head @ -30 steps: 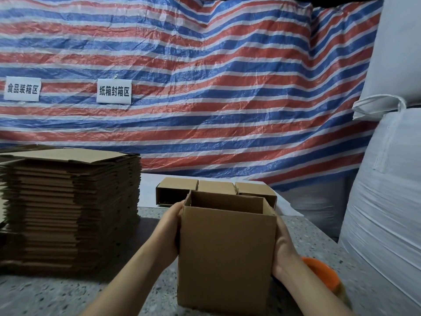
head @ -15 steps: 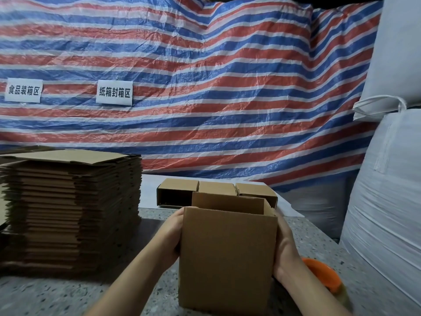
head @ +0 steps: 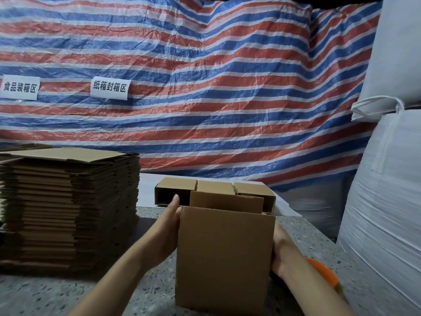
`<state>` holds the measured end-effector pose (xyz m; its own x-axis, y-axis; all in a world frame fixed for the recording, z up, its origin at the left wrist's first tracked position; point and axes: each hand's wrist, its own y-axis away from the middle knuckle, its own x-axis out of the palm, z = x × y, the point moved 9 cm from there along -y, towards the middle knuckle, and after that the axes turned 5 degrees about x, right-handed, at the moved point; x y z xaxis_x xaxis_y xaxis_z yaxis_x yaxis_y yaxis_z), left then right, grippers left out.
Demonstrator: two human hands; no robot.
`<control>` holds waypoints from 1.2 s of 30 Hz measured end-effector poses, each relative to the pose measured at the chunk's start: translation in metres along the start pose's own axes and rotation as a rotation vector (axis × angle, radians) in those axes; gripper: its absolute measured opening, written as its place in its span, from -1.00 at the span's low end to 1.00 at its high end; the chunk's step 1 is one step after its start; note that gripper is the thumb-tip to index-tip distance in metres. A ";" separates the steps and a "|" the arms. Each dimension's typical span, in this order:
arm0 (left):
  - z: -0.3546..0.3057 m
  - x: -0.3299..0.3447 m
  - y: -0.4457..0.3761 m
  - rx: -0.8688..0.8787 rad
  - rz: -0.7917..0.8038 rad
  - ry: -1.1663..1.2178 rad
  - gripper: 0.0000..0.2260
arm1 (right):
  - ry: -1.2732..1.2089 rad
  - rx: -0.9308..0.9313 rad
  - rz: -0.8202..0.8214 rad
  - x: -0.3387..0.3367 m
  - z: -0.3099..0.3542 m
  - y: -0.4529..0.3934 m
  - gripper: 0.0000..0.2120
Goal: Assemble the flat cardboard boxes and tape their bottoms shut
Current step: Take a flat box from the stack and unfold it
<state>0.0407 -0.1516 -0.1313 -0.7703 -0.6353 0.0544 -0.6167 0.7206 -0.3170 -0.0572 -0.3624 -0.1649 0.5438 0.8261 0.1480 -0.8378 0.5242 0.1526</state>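
Box (head: 224,254) stood erected near-centre on table (head: 307,233), left hand (head: 167,226) and right hand (head: 279,252) pressed flat on its sides, finger curl unclear; three boxes (head: 214,188) done beyond, flat stack (head: 68,206) left.

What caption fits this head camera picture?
Two hands, left hand and right hand, steady an upright cardboard box beside flat boxes.
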 end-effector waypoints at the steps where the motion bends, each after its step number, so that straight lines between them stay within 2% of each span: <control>1: -0.002 0.000 0.001 0.012 0.053 -0.009 -0.33 | -0.013 -0.003 0.005 0.001 0.000 0.000 -0.72; 3: -0.005 -0.001 0.002 0.038 0.112 -0.040 -0.21 | -0.040 -0.012 0.012 0.002 0.000 0.000 -0.72; 6: -0.007 0.000 0.001 0.019 0.098 -0.084 -0.24 | -0.072 -0.028 0.021 0.001 -0.001 0.000 -0.70; 7: -0.006 -0.003 -0.001 0.006 0.057 -0.092 -0.28 | -0.082 -0.040 0.032 0.002 -0.001 0.001 -0.70; 9: -0.004 -0.006 -0.003 0.007 -0.038 -0.105 -0.51 | -0.100 -0.064 0.060 0.003 -0.001 0.001 -0.66; 12: 0.003 -0.008 -0.004 -0.003 -0.159 -0.096 -0.84 | -0.181 -0.087 0.106 0.005 0.000 0.004 -0.47; 14: 0.004 -0.008 -0.003 0.001 -0.215 -0.069 -0.94 | -0.180 -0.133 0.141 0.005 0.005 0.008 -0.32; 15: 0.004 -0.008 -0.004 0.010 -0.232 -0.054 -0.97 | -0.169 -0.152 0.163 0.007 0.007 0.011 -0.31; 19: 0.002 -0.006 -0.003 0.023 -0.314 0.035 -0.76 | -0.128 -0.176 0.213 0.011 0.010 0.020 -0.49; 23: 0.001 0.000 -0.005 0.055 -0.304 0.095 -0.52 | -0.119 -0.156 0.299 0.014 0.013 0.022 -0.71; 24: 0.001 0.002 -0.006 0.056 -0.285 0.091 -0.47 | -0.133 -0.151 0.320 0.014 0.013 0.022 -0.68; 26: 0.002 0.005 -0.008 0.050 -0.244 0.098 -0.43 | -0.158 -0.165 0.318 0.010 0.015 0.019 -0.47; 28: 0.003 0.007 -0.008 0.047 -0.222 0.127 -0.49 | -0.144 -0.192 0.300 0.009 0.016 0.018 -0.30; 29: 0.003 0.006 -0.008 0.048 -0.222 0.137 -0.54 | -0.135 -0.204 0.299 0.010 0.018 0.018 -0.27; 31: 0.002 0.004 -0.008 0.052 -0.234 0.140 -0.59 | -0.118 -0.234 0.304 0.010 0.021 0.020 -0.32; 33: 0.002 0.002 -0.006 0.049 -0.246 0.131 -0.65 | -0.117 -0.251 0.315 0.008 0.025 0.023 -0.49; 36: 0.008 -0.002 -0.001 0.010 -0.300 0.089 -0.86 | -0.112 -0.270 0.242 0.002 0.025 0.023 -0.74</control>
<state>0.0444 -0.1531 -0.1383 -0.5654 -0.7923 0.2293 -0.8176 0.5015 -0.2830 -0.0745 -0.3539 -0.1372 0.3184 0.9127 0.2559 -0.9170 0.3651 -0.1610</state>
